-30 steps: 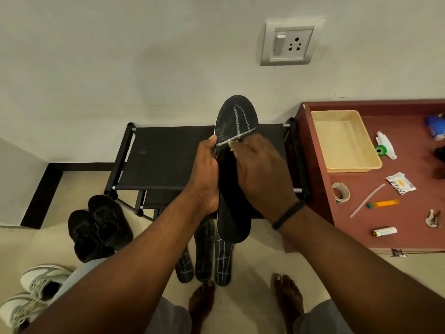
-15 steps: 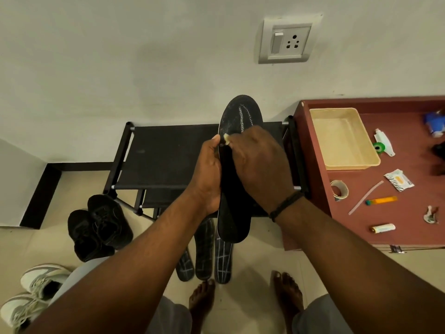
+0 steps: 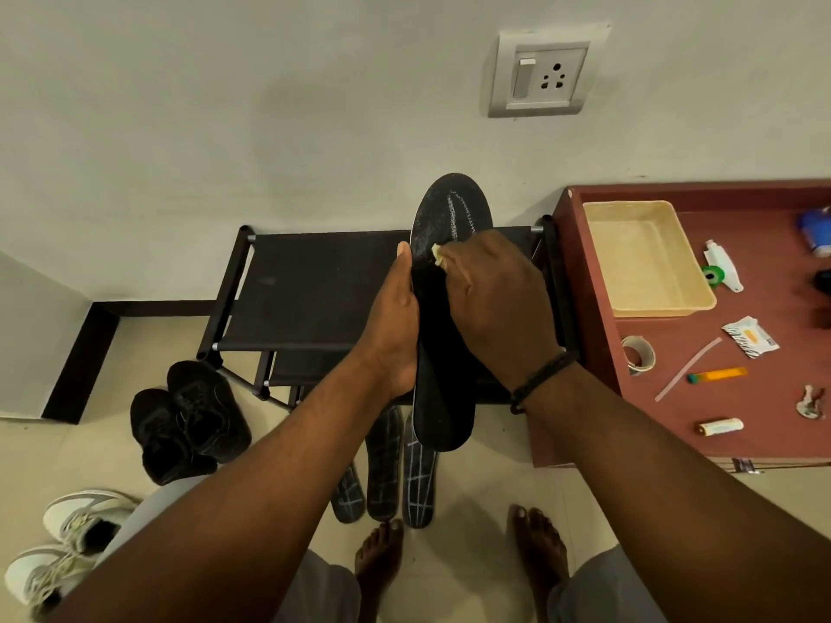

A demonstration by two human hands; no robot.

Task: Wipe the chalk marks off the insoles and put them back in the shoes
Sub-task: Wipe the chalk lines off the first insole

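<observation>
Wiping is the step in hand, and it is best done with short, firm strokes while the black insole (image 3: 443, 397) is braced from behind so that it does not flex away from the pressure. This insole is held upright at the centre of the frame, its toe end toward the top of the picture. The left hand (image 3: 395, 326) is wrapped along its left edge, thumb up the rim, gripping it. The right hand (image 3: 499, 303) lies across the middle of the insole from the right, its fingers curled on a small pale wiping piece (image 3: 437, 254), which is pressed against the insole's face just below the toe area. What that piece is made of cannot be told.

Faint whitish chalk lines are seen on the toe area above the right hand, so the strokes are judged to need carrying upward over that part. The lower half, below the hands, looks dark and free of lines. Care is advised that loosened dust is lifted off rather than smeared across the cleaned part.

Three other insoles (image 3: 382, 465) with pale grid marks are seen on the floor at the lower centre, just below the held one. A pair of black shoes (image 3: 189, 420) lies at the lower left, and white shoes (image 3: 67, 546) at the bottom left corner, well apart from both hands.
</observation>
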